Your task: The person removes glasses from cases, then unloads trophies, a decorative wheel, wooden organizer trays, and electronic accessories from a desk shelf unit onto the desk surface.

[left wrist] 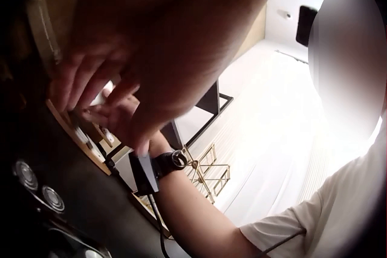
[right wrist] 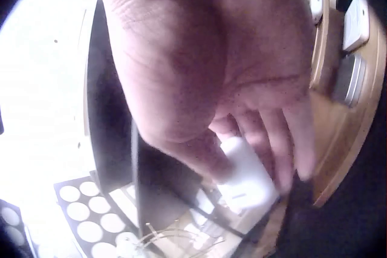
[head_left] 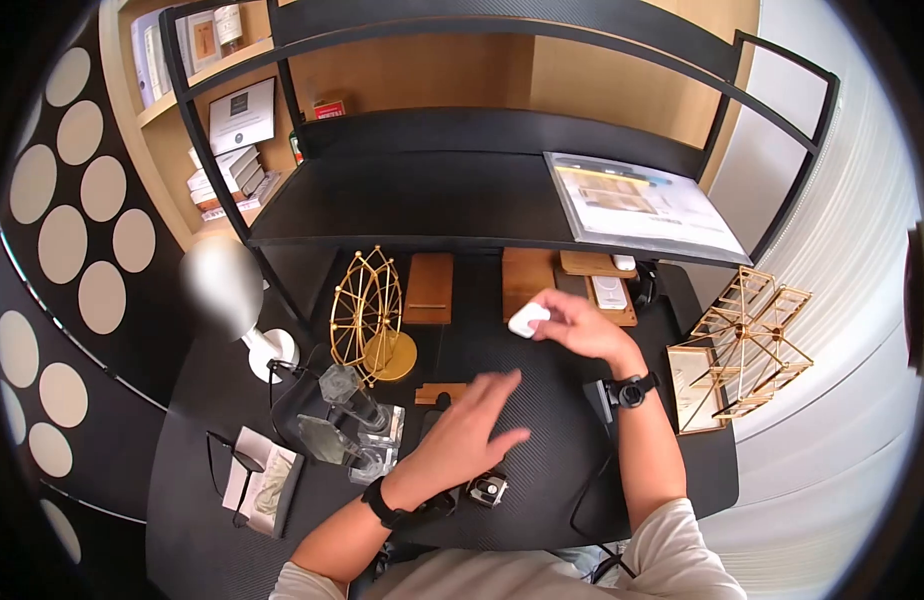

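My right hand (head_left: pixel 582 328) pinches a small white earbud case (head_left: pixel 528 319) between thumb and fingers, above the back half of the black desk. In the right wrist view the case (right wrist: pixel 247 176) shows rounded corners and a small slot-like mark on one face. My left hand (head_left: pixel 469 428) hangs over the middle of the desk with its fingers extended and thumb apart, holding nothing. Behind the right hand is a wooden stand (head_left: pixel 616 316) with a white phone-like slab (head_left: pixel 609 292) on it. A small dark and silver device (head_left: pixel 487 489) lies below the left hand.
Clear crystal trophies (head_left: pixel 347 400) and a gold wheel ornament (head_left: pixel 367 310) stand left of centre. Another gold wheel model (head_left: pixel 747 335) is at the right edge. A white lamp (head_left: pixel 272 352) and a tissue box (head_left: pixel 265 480) sit at left. A black shelf (head_left: pixel 412 200) spans the back.
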Available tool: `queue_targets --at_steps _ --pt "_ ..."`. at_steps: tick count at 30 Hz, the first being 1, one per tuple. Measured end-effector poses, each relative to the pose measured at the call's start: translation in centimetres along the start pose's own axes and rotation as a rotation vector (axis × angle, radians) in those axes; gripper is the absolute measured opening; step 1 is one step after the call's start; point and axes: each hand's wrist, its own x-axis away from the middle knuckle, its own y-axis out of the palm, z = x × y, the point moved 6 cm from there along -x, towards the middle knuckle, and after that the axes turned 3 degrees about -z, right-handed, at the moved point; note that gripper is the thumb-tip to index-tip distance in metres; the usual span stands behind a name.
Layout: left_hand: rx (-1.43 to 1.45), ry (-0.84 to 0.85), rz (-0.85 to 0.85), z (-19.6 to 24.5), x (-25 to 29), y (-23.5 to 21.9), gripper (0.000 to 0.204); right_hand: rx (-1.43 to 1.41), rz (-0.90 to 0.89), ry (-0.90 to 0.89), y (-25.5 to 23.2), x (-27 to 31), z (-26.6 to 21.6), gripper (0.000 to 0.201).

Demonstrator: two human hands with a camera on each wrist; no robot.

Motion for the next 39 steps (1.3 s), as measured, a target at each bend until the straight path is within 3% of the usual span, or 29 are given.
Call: queue_targets --at_steps 2,4,5,6,10,13,14,16,19,24,26,28,30,36,38,39 --pt "0.317 -0.096 0.411 -1.1 -0.3 -1.6 0.072 -0.268 -0.19 -0.022 2.7 -0.1 -0.7 0.024" --pt "0.562 -0.171 0.498 -3.8 -0.2 -0.4 0.07 -0.3 -0.314 -0.031 4.3 0.5 -2.1 0.027" --pt "0.607 -0.178 0.523 -4.3 -0.3 -0.3 0.063 -0.228 -0.289 -0.143 5.3 0.6 -3.1 0.028" --pt "0.653 -0.188 0.542 -4.7 -0.2 -0.2 0.057 0.075 -0.267 -0.141 5.3 0.8 -3.8 0.026" --pt "0.559 -0.194 0.382 -7.1 -0.4 0.4 0.042 0.285 -0.19 -0.219 6.5 1.4 -5.8 0.022" --pt "0.868 -0.279 0.483 -7.5 -0.2 0.7 0.018 0.524 0.018 -0.149 5.6 2.0 -7.0 0.035" --pt "0.871 -0.279 0.488 -7.5 -0.4 1.0 0.018 0.528 0.013 -0.15 5.7 2.1 -7.6 0.035" --pt "1.028 -0.267 0.606 -7.7 -0.1 1.6 0.016 0.64 0.05 -0.271 6.0 2.5 -9.0 0.039" --pt "1.14 -0.24 0.645 -7.1 0.2 1.4 0.017 0.405 -0.107 -0.259 5.9 2.9 -8.8 0.032" --pt "1.282 -0.224 0.613 -6.7 0.0 1.1 0.016 0.209 -0.053 -0.286 4.6 3.0 -9.0 0.024" --pt "1.326 -0.232 0.59 -6.6 -0.1 1.3 0.015 0.164 0.054 -0.273 4.2 2.9 -9.1 0.033" --pt "1.43 -0.214 0.557 -6.4 -0.2 1.6 0.014 0.171 -0.001 -0.323 4.6 2.6 -8.9 0.039" --pt "1.399 -0.222 0.549 -6.6 0.0 1.5 0.014 0.27 -0.089 -0.347 5.2 2.6 -8.8 0.04" --pt "1.221 -0.24 0.565 -6.0 -0.2 0.0 0.014 0.254 0.073 -0.274 4.6 2.5 -8.1 0.032" --pt "0.76 -0.306 0.494 -6.2 0.0 -0.6 0.014 0.061 -0.006 -0.137 3.9 2.4 -6.4 0.03" --pt "0.686 -0.289 0.51 -5.8 -0.1 -0.8 0.017 -0.037 -0.054 -0.031 3.3 2.4 -5.3 0.029"
